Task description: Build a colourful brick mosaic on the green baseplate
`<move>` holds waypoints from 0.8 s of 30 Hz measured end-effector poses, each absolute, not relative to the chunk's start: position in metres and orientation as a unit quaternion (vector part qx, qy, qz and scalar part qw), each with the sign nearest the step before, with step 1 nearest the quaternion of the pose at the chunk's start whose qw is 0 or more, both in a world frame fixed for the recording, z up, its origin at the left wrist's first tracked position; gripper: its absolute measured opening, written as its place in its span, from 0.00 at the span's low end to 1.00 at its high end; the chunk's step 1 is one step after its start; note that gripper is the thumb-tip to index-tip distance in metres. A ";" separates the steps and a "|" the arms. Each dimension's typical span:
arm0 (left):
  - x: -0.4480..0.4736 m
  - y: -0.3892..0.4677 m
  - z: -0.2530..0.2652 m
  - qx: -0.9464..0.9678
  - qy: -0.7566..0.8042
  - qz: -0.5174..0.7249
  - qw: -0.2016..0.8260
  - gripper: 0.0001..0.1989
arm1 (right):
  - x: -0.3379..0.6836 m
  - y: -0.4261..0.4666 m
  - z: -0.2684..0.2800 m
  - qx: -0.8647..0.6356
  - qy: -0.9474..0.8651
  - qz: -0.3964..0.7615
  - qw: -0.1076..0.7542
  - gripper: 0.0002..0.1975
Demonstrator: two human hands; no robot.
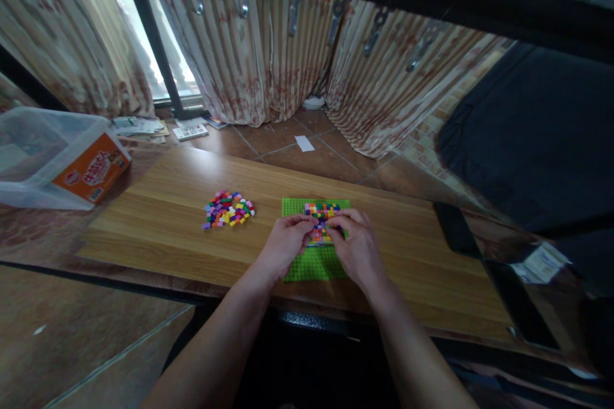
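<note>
A green studded baseplate [320,265] lies on the wooden board in front of me. On it sits a block of small multicoloured toy bricks [322,209], packed close together. My left hand [290,238] reaches over the block's left side, thumb and fingers pinched together at the bricks. From the right, my right hand [355,241] bends over the same block, its thumb and fingertips closed near the middle. Both sets of fingertips nearly meet. Whatever is between them is too small and hidden to make out.
Loose coloured bricks [229,209] form a pile on the wooden board [182,185], left of the baseplate. A clear plastic bin [52,160] with an orange label stands far left. Dark flat objects, one like a phone [455,229], lie right. Striped curtains [268,57] hang behind.
</note>
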State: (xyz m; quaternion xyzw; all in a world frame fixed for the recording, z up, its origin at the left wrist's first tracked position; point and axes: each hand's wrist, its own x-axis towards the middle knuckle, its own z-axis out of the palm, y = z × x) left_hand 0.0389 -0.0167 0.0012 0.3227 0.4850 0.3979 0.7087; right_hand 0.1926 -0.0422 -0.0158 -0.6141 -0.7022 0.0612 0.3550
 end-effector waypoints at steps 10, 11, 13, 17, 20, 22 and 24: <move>0.038 -0.016 0.002 0.322 0.501 0.385 0.705 0.05 | 0.195 -0.033 -0.017 -0.600 -0.721 0.073 0.339 0.06; 0.038 -0.016 0.002 0.320 0.504 0.384 0.704 0.05 | 0.194 -0.030 -0.018 -0.599 -0.720 0.071 0.343 0.06; 0.037 -0.016 0.003 0.317 0.511 0.381 0.702 0.05 | 0.193 -0.026 -0.020 -0.597 -0.718 0.065 0.352 0.06; 0.037 -0.016 0.004 0.318 0.516 0.380 0.699 0.05 | 0.192 -0.020 -0.024 -0.595 -0.717 0.061 0.357 0.06; 0.037 -0.017 0.005 0.326 0.514 0.385 0.694 0.06 | 0.193 -0.020 -0.027 -0.599 -0.710 0.057 0.367 0.06; 0.038 -0.017 0.007 0.333 0.513 0.381 0.694 0.06 | 0.193 -0.021 -0.028 -0.603 -0.700 0.057 0.379 0.06; 0.038 -0.017 0.008 0.336 0.515 0.375 0.693 0.06 | 0.193 -0.021 -0.028 -0.606 -0.689 0.064 0.391 0.06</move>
